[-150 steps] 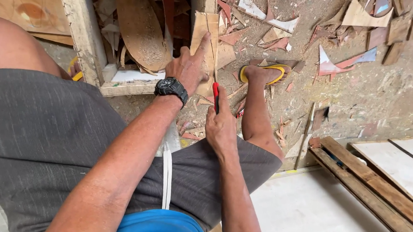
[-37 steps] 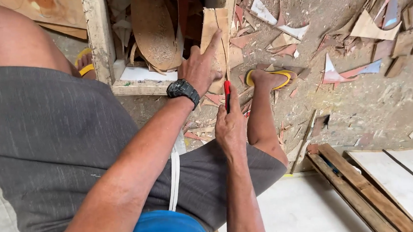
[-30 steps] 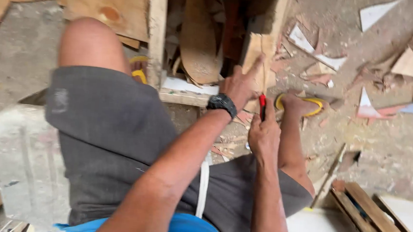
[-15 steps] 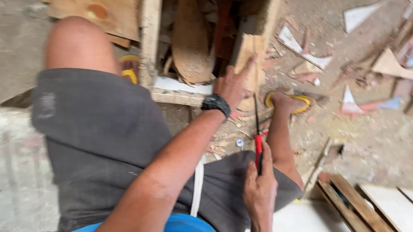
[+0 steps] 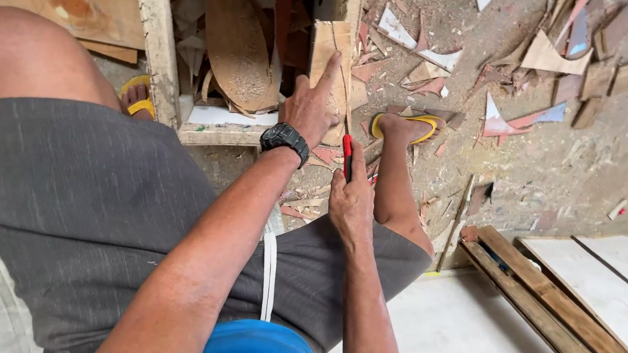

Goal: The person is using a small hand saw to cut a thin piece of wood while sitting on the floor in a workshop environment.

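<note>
**Q:** How are the two hands posed?

**A:** The left hand, a black wristwatch at its wrist, lies palm-down on a narrow upright strip of pale plywood. Its index finger points up along the strip and the other fingers are spread flat, pressing rather than grasping. The forearm runs diagonally up from lower left.

**Q:** And the right hand?

**A:** The right hand is curled shut around a red-handled utility knife, whose handle stands out above the knuckles. Its tip meets the strip's lower edge, just beside the left fingers.

**Q:** Where does the strip stand?

**A:** It leans against a rough wooden frame, above both sets of fingers. To the right of the right fingers, a foot in a yellow sandal rests on the dusty floor littered with offcuts.
</note>
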